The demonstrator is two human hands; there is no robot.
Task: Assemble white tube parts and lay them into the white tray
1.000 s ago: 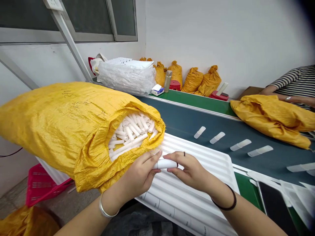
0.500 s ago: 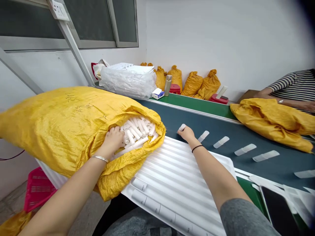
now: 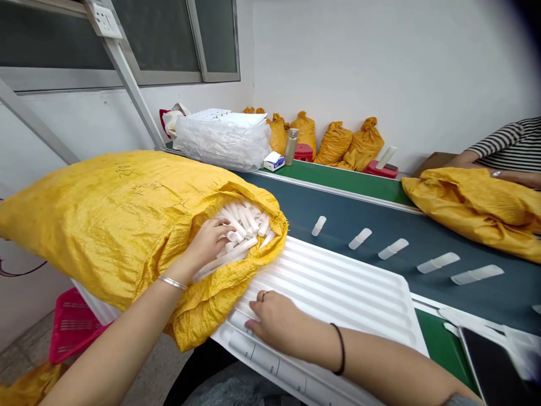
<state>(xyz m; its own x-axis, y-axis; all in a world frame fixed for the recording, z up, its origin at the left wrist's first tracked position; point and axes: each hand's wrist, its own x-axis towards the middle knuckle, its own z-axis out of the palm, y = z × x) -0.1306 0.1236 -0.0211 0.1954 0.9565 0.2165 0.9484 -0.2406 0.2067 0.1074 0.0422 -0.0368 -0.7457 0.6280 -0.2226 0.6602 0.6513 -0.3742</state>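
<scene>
The sack point(image 3: 127, 203) lies on the left, partly over the tray point(image 3: 338, 282), with tubes point(image 3: 250, 219) inside its mouth. Cylinders point(image 3: 262, 358) line the tray's near edge. Behind the tray, the belt point(image 3: 296, 197) carries a row of pieces point(image 3: 394, 248). Beyond the belt sit the bundle point(image 3: 222, 141), box point(image 3: 274, 161) and bottle point(image 3: 291, 146), left to right. The phone point(image 3: 492, 361) lies right of the tray; the basket point(image 3: 71, 321) is below, left.
</scene>
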